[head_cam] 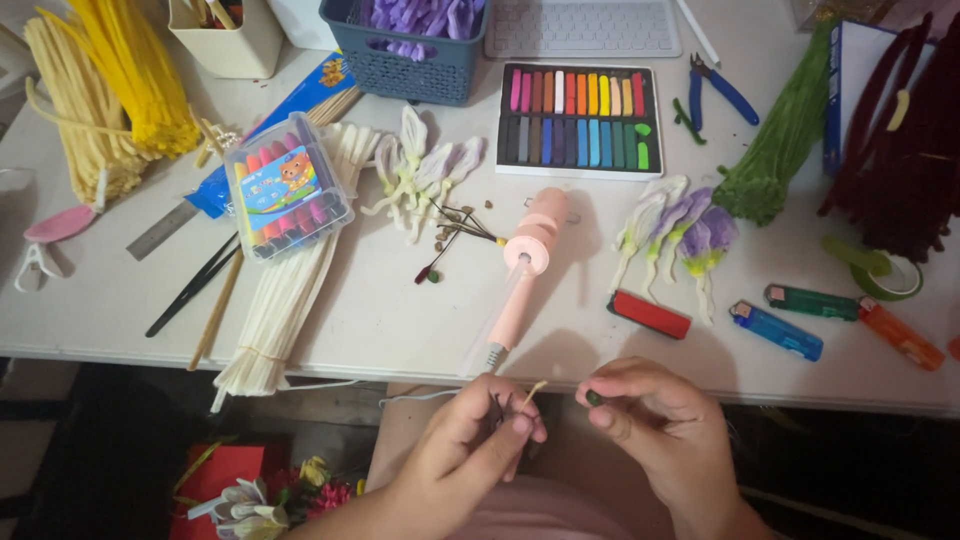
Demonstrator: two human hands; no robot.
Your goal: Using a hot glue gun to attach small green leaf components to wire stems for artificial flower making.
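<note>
My left hand [478,432] pinches a thin stem with a small pale tip [536,388], just below the front edge of the white table [400,320]. My right hand [655,415] is beside it and grips a small dark green piece [594,398] between thumb and fingers. The two hands nearly touch. A pink glue gun [522,272] lies on the table just above them. Small stamen stems [455,232] lie left of the glue gun.
On the table: cream pipe cleaners [290,270], yellow pipe cleaners [130,70], a crayon box [287,197], a pastel set [580,118], purple-white petals [680,225], green pipe cleaners [780,140], dark red ones [900,150], blue pliers [722,88], lighters [776,330], green tape [885,275].
</note>
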